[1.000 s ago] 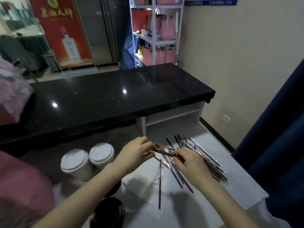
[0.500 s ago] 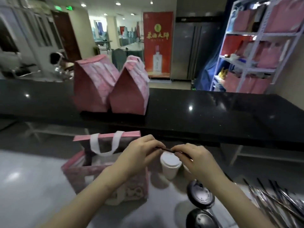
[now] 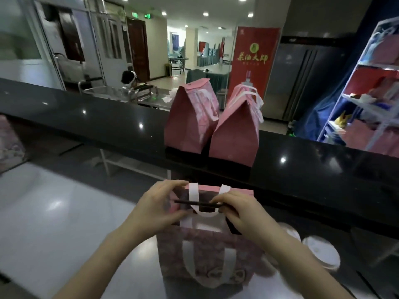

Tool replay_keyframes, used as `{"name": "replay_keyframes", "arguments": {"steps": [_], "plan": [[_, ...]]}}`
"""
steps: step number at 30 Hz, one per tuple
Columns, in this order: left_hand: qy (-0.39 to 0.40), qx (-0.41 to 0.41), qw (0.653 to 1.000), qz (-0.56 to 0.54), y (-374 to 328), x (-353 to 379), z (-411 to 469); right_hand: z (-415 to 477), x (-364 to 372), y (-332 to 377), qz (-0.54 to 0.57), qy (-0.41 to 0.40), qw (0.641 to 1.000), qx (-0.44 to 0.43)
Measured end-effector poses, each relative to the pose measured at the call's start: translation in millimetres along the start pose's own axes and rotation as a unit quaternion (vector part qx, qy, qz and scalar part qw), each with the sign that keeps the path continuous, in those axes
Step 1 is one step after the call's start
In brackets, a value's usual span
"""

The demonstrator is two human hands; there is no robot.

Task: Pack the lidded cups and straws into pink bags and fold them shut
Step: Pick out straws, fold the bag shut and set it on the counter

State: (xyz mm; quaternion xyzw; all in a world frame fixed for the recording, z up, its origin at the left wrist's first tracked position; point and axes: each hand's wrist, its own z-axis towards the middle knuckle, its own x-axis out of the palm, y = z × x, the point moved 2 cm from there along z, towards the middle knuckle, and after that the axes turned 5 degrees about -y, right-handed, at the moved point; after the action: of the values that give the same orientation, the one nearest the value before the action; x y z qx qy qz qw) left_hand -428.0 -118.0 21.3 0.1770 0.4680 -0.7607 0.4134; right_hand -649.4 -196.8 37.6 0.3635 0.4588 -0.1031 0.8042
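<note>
An open pink bag point(image 3: 207, 253) with white handles stands on the white counter right in front of me. Both hands hold a dark wrapped straw point(image 3: 199, 204) level over the bag's mouth: my left hand point(image 3: 158, 209) pinches its left end, my right hand point(image 3: 239, 212) its right end. Two white lidded cups point(image 3: 321, 252) stand just right of the bag, partly hidden by my right forearm. Two folded-shut pink bags point(image 3: 192, 119) sit on the black counter behind.
The raised black counter point(image 3: 302, 175) runs across behind the open bag. Part of another pink bag point(image 3: 9, 145) shows at the left edge. A shelf point(image 3: 367, 100) holding more pink bags stands at the far right. The white counter point(image 3: 54, 223) extends to the left.
The view swung left from the straw pile to the open bag. Both hands carried the straw from above the cups to over the bag's mouth.
</note>
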Motion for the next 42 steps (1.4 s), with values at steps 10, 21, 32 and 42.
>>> {"name": "replay_keyframes", "arguments": {"steps": [10, 21, 32, 42], "plan": [[0.081, -0.002, 0.997, 0.008, 45, -1, -5, 2, 22, -10, -0.052, 0.122, 0.99, 0.047], [0.08, -0.007, 0.996, 0.044, 45, 4, -6, -2, 12, -18, -0.062, 0.062, 0.996, -0.021], [0.151, 0.012, 0.986, 0.067, 41, 20, 22, 22, -6, -60, -0.197, 0.24, 0.949, 0.041], [0.116, 0.005, 0.993, 0.023, 54, 39, 62, 40, -18, -83, -0.193, 0.153, 0.966, 0.075]]}}
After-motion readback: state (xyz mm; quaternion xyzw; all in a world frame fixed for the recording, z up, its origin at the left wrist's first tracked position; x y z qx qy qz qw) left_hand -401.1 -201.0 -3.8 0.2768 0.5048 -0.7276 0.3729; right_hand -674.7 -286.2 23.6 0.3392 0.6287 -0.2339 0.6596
